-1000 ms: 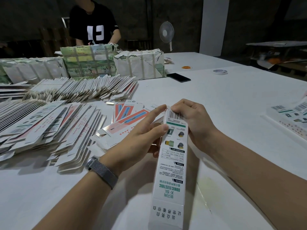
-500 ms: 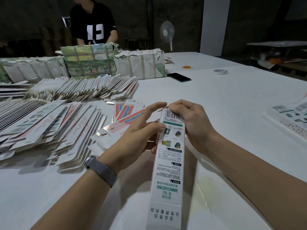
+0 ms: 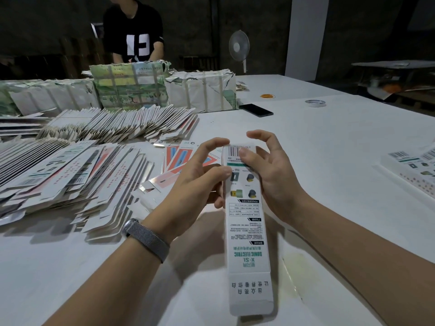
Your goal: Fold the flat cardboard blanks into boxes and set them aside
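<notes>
Fingers (image 3: pixel 217 143) on box (image 3: pixel 247 222), blank piles (image 3: pixel 70 175) left, phone (image 3: pixel 256 110) beyond

Box (image 3: pixel 244 208) far end behind fingers, perhaps folded, printed text too small

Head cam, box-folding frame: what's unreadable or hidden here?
- Far end flap of the long white printed cardboard box: head view, covered by the right hand and left hand.
- Left grip on the box's side: its fingers lie behind the box.
- Small print on the box: too small to read.
- Printed boxes at the right: cut by the frame edge.
</notes>
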The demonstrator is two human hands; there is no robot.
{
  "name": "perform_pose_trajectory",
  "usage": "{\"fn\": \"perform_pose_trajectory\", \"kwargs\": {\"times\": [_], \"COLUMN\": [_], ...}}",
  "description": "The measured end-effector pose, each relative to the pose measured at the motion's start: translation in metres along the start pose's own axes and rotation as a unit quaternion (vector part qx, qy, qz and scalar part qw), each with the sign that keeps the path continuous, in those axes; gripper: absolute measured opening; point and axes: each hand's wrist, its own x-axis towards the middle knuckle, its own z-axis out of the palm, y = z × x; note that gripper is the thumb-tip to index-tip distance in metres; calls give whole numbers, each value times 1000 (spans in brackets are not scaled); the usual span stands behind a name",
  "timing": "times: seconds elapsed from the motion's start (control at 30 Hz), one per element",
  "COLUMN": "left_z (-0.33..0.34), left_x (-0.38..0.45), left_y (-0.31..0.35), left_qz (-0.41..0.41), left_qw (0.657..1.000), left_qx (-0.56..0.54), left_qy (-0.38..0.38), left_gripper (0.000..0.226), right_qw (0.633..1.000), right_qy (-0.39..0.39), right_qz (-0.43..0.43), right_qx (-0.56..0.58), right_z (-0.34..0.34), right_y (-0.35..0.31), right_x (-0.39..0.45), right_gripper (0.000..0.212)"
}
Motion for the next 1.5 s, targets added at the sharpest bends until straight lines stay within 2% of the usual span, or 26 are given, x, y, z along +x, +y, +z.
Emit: {"fn": "perform_pose_trajectory", "kwargs": {"times": [0.13,0.27,0.43,0.73,1.03,1.17,1.33,1.5], "left_z": [1,0,1,0,-4,-6,-3,-2], "left_x": [0,-1,-1,-1,0,1,1,1], "left_y": [0,0,1,1,-1,-3,-4,-3], "left_qz": [1,-3,-10,-34,-18,-10,-5,0], "left_qw": [1000,1000,1000,999,1000,1000,1000,999], "left_qx": [-1,1,-3,15,-10,-17,3,18], "left_qy": [4,2,3,6,-4,-12,6,28], "left_gripper": [40,41,42,46,36,35,40,42], "right_qw": [1000,1000,1000,1000,999,1000,1000,994], "right_qy": [-1,15,23,28,20,21,13,44], "right_qz": [-5,-12,-7,3,8,-5,8,0], "right_qx": [-10,-15,-15,-5,24,-9,11,-102], "right_z": [1,-1,-2,0,2,-1,-1,1], "right_y": [1,4,1,3,2,0,2,7], "right_x": [-1,0,1,1,0,2,2,4], "right_gripper": [26,16,34,36,39,35,36,15]}}
